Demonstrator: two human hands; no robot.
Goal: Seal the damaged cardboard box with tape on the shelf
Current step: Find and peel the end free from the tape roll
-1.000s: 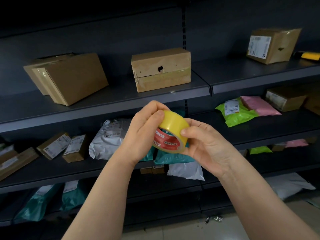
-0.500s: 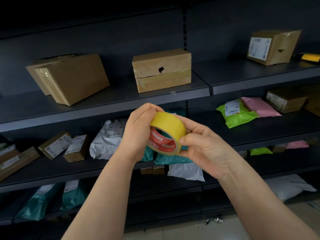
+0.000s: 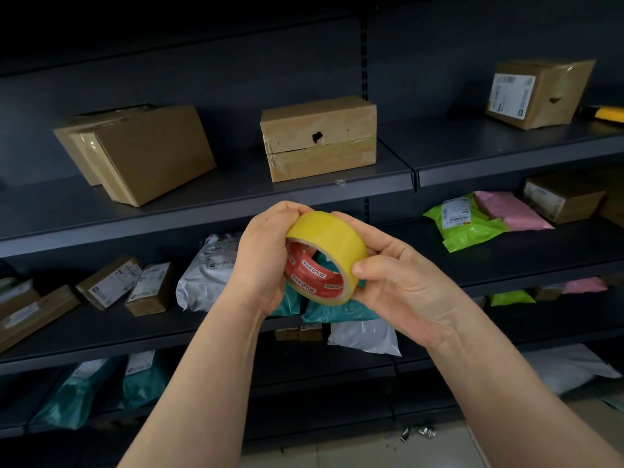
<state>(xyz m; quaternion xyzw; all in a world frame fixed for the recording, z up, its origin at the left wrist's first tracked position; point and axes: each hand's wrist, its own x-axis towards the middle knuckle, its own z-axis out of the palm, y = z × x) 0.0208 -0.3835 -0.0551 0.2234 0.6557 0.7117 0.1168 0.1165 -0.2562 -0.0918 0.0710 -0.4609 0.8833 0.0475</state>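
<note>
Both hands, left hand (image 3: 266, 261) and right hand (image 3: 398, 282), grip the tape roll (image 3: 329, 241). The holed cardboard box (image 3: 319, 138) sits on the shelf (image 3: 209, 211) beyond

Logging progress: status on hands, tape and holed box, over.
Left hand and right hand both grip yellow tape roll. Holed box on shelf, hole uncovered. Nothing in the way.

Dark grey metal shelving (image 3: 236, 190) against a dark back panel (image 3: 202, 69), pale tiled floor (image 3: 337, 454), dim light
</note>
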